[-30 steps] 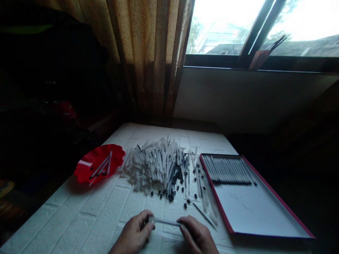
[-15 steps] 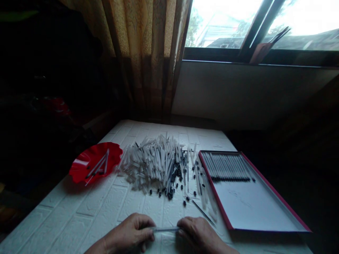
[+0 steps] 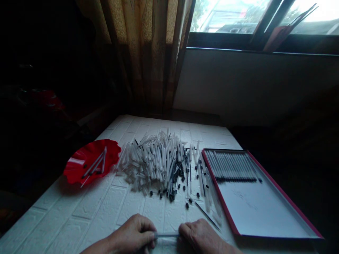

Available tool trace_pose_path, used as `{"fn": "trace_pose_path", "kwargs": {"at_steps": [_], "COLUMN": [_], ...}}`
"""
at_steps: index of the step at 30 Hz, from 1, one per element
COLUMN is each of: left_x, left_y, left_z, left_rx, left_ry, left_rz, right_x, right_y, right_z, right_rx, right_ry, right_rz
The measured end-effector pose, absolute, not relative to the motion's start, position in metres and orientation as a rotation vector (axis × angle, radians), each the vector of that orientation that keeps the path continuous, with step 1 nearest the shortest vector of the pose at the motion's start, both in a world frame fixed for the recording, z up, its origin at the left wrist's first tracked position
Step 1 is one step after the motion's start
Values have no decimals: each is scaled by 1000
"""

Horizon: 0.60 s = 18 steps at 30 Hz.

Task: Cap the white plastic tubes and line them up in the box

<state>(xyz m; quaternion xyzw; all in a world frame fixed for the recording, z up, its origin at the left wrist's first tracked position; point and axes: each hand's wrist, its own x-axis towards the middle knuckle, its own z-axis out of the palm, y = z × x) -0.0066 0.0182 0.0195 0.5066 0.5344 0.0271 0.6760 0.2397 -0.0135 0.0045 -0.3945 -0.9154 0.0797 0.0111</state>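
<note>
Between my two hands, low over the near part of the table, a clear pen (image 3: 167, 234) lies level. My left hand (image 3: 135, 233) pinches its left end with thumb and fingers. Closed around the right end is my right hand (image 3: 199, 235), which hides that tip. Beyond them spreads a big heap of clear pen barrels (image 3: 156, 158), with dark refills and small black caps (image 3: 172, 195) along its near right side. A single dark refill (image 3: 208, 216) rests on the table beyond my right hand.
A red wavy-edged bowl (image 3: 72, 171) with a few pens stands at the left. On the right lies a shallow box with a pink rim (image 3: 233, 222), holding a row of pens (image 3: 233, 165). Curtain (image 3: 148, 53) and window are behind the white brick-patterned table (image 3: 87, 208).
The view has shifted slightly, so the window sits higher and the box further right. Both hands still hold the pen level, a little lower in the picture.
</note>
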Motion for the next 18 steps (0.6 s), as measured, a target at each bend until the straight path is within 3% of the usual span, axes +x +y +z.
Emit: {"fn": "trace_pose_path", "kwargs": {"at_steps": [18], "left_x": [-6], "left_y": [20], "left_z": [15], "left_rx": [1155], "left_ry": [1201], "left_rz": [63], "right_x": [234], "right_y": [-13], "right_z": [-1], "right_rx": [-1364], "right_ry": [-2769], "right_rz": [300]}}
